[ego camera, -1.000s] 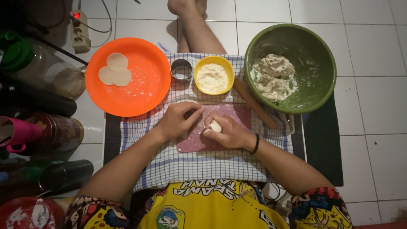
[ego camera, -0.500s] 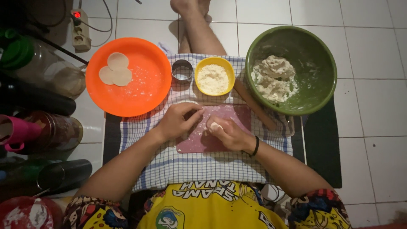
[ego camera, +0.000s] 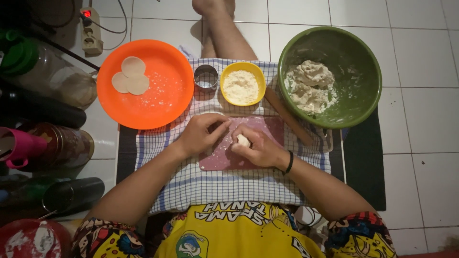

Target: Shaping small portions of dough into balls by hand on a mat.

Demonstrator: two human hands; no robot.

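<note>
Far left of frame: dark bottles and a clear jar [ego camera: 57,81] lie on the tiled floor; their labels are too dim to tell.
Orange plate [ego camera: 162,95]: upper left of centre, round, dusted with flour, holding three pale flat dough rounds [ego camera: 131,77] that overlap near its left side.
Ring cutter [ego camera: 206,77]: small metal ring, just right of the plate, on the checked cloth [ego camera: 210,181].
Yellow bowl [ego camera: 241,85]: upper centre, filled with white flour.
Left hand [ego camera: 203,134]: centre of frame, palm down on the left edge of the pink board [ego camera: 224,155], fingers curled loosely together.
Dough ball [ego camera: 243,140]: small, pale, smooth lump, centre of frame over the board.
Right hand [ego camera: 260,148]: fingers cupped around the dough ball, pinching it.
Green bowl [ego camera: 356,100]: upper right, large, holding a rough floury mass of dough [ego camera: 311,83].
</note>
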